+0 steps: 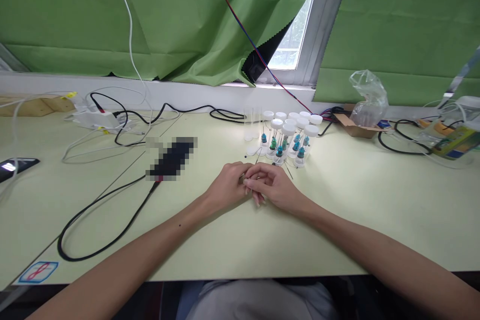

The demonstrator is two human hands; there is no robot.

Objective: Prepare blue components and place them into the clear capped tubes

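Observation:
My left hand [228, 187] and my right hand [279, 189] meet over the middle of the table, fingertips touching. Both have their fingers curled inward. Whatever is pinched between them, if anything, is too small or too hidden to name. Just beyond the hands stands a cluster of clear tubes with white caps [288, 128], several of them holding small blue or green pieces [279, 150] with thin wires. To the left of that cluster are clear tubes without caps [252, 127]. A loose white cap [252, 150] and thin dark wires lie in front of them.
A pixelated dark device [173, 159] with a black cable [62, 240] lies on the left of the pale table [337, 255]. A white power strip [95, 119] sits behind it. An open cardboard box [356, 127] with a plastic bag stands back right, near a yellow-labelled container [455, 142].

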